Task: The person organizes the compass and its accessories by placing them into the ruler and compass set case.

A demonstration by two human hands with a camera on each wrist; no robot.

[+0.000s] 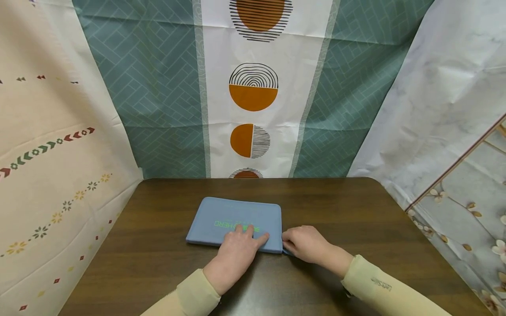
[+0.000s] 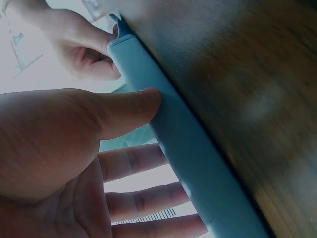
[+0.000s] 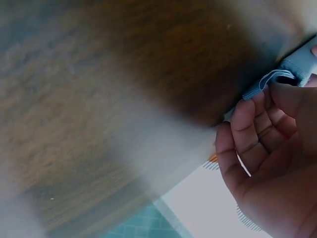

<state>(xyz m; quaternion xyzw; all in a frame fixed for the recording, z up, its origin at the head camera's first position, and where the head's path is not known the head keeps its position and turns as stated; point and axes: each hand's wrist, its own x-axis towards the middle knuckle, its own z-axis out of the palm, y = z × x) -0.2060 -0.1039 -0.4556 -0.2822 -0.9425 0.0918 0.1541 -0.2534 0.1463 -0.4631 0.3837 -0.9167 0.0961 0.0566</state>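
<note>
A flat blue zip case with green lettering, upside down from here, lies on the table. My left hand rests on its near right part, fingers spread and fairly straight. In the left wrist view the thumb touches the near side of the case. At the near right corner my right hand has its fingers curled. Between its thumb and fingertips it pinches a small blue fabric strap that comes off the corner of the case, as the right wrist view shows. Part of the strap is hidden by the fingers.
The brown wooden table has rounded far corners. Behind it hangs a teal and white curtain with orange circles. A patterned cream cloth hangs on the left, a marbled white one on the right.
</note>
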